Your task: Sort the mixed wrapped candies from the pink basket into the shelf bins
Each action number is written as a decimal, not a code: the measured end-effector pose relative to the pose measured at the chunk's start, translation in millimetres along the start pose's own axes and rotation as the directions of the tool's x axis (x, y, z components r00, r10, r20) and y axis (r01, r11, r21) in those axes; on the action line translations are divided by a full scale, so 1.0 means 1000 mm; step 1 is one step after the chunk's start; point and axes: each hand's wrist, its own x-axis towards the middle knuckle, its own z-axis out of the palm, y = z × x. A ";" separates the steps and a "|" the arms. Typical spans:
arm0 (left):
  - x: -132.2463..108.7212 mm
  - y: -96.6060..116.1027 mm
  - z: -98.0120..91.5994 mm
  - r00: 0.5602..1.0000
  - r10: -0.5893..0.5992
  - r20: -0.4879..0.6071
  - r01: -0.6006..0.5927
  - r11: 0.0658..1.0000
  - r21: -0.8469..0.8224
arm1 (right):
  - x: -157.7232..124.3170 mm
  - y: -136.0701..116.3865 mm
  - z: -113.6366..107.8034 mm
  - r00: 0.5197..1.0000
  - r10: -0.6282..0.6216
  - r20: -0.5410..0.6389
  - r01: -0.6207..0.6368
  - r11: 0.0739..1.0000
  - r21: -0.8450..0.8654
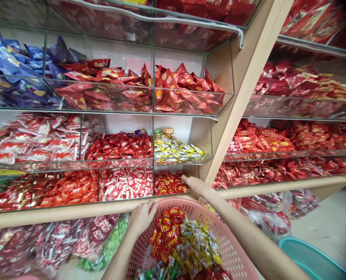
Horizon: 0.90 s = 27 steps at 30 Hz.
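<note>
A pink perforated plastic basket (234,249) stands in front of me, holding red-wrapped candies (168,233), yellow-and-white wrapped candies (200,243) and some green ones at the bottom. My left hand (143,217) is closed at the basket's left rim, its fingers curled there. Stretched forward over the far rim, my right hand (197,186) reaches the right side of a low shelf compartment of small red-and-yellow candies (169,183). Its thumb side shows against those candies; the other fingers are mostly hidden, and whether they hold anything cannot be seen.
Clear-fronted shelves hold yellow-white candies (175,149), dark red candies (120,146), pink-and-white candies (127,183) and blue packets (15,66). A slanting wooden upright (248,77) divides the shelving. Bagged sweets (56,241) lie underneath. A teal tub (309,258) stands at lower right.
</note>
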 end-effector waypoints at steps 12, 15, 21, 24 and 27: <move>0.000 0.000 0.001 1.000 0.005 0.000 -0.005 1.000 -0.013 | -0.030 -0.010 -0.006 0.955 -0.080 -0.286 0.176 0.928 0.329; 0.000 0.002 -0.001 1.000 0.003 0.002 -0.003 1.000 -0.006 | -0.045 -0.026 0.016 0.929 0.028 -0.370 0.233 0.731 0.641; 0.000 0.004 -0.002 1.000 -0.004 0.013 0.004 1.000 -0.007 | -0.064 -0.062 0.081 0.969 0.225 -0.106 0.056 0.218 0.974; 0.001 0.003 0.000 1.000 -0.011 0.020 0.011 1.000 0.003 | -0.068 -0.069 0.100 0.965 0.259 0.050 -0.052 0.002 0.999; 0.001 0.003 0.000 1.000 -0.008 0.017 0.008 1.000 0.011 | -0.071 -0.070 0.109 0.941 0.285 0.181 -0.165 -0.081 0.983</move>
